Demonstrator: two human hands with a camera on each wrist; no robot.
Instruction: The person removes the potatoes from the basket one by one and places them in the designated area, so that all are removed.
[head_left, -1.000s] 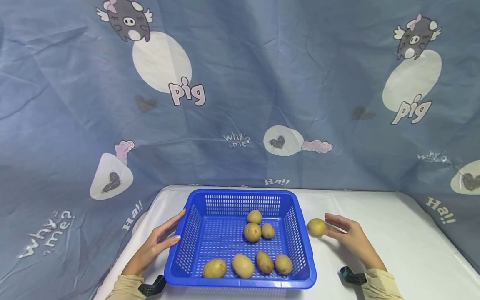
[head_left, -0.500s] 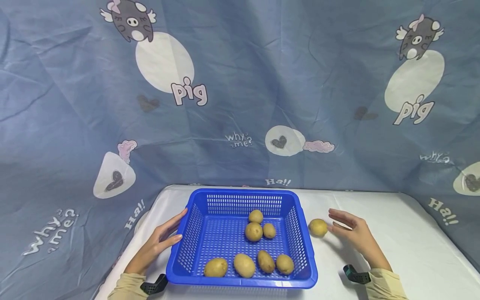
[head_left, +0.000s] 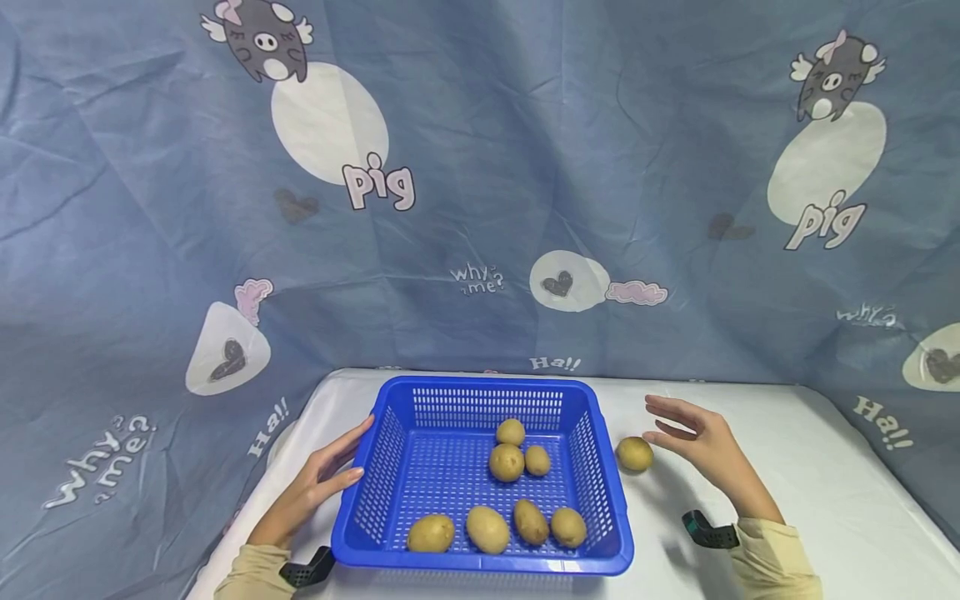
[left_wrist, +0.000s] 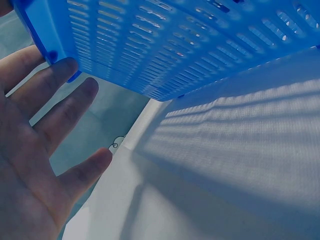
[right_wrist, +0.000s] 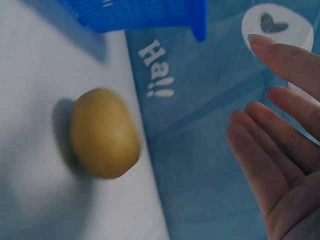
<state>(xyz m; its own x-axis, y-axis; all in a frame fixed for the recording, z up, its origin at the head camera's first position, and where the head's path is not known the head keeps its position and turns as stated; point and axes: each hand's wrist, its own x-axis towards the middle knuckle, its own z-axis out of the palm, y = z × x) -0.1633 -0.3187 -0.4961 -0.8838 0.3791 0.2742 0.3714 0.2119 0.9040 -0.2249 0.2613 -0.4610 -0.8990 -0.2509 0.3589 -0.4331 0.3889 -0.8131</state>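
Right hand point(head_left: 701, 446): open, fingers spread and nearly straight, raised above the surface and holding nothing; it hovers on the far side of the loose potato from the basket, near it but not touching.
Loose potato point(head_left: 634, 453): lies alone on the surface just outside the basket's right wall, between that wall and the right hand; the right wrist view shows it resting on the white cloth with clear space between it and the fingers point(right_wrist: 280, 125).
Left hand point(head_left: 318, 487): open, fingers straight, laid against the outside of the basket's left wall near the far left corner; the fingertips reach the rim, the thumb lies lower along the wall. It grips nothing.
Basket point(head_left: 390, 408): blue slotted plastic, rectangular, standing flat on the surface between the two hands.
Potatoes in the basket point(head_left: 506, 462): seven; three bunched together towards the basket's far right, four in a row along its near wall.
Surface point(head_left: 795, 467): covered in white cloth, carrying the basket and the loose potato.
Backdrop point(head_left: 480, 167): blue fabric printed with pigs, hearts and words, hanging behind the basket and draping down past the surface's edges.
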